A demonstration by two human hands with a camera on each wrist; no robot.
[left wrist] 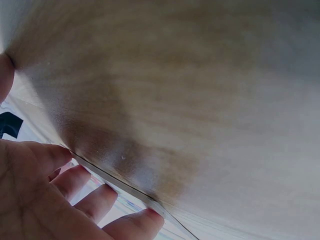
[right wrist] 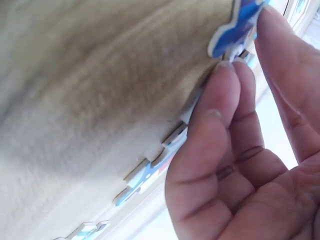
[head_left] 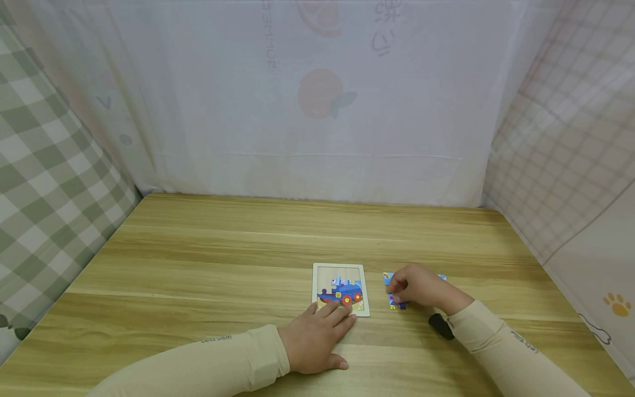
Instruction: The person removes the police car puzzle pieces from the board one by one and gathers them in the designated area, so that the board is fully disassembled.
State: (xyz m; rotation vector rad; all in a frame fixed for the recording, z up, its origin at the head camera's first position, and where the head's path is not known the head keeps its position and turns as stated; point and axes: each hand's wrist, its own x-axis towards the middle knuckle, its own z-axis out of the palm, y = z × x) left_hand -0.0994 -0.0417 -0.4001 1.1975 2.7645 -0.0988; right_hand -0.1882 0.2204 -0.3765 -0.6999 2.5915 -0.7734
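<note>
A square puzzle board [head_left: 341, 266] with a pale frame lies on the table, partly filled with pieces of a blue vehicle picture with red and yellow wheels. My left hand [head_left: 317, 337] rests with spread fingers over the board's near edge; in the left wrist view its fingertips [left wrist: 145, 217] touch the frame. To the right of the board, my right hand [head_left: 421, 285] is above loose puzzle pieces. Between its thumb and fingers it pinches a blue puzzle piece [right wrist: 234, 36]. Other pieces [right wrist: 145, 175] lie beyond the curled fingers, and the hand partly covers them in the head view.
Under everything is a wood-grain table [head_left: 223, 248]. A black object [head_left: 441, 326] shows beside the right wrist. White printed cloth [head_left: 223, 110] hangs behind the table, with checked cloth [head_left: 44, 182] along the left side.
</note>
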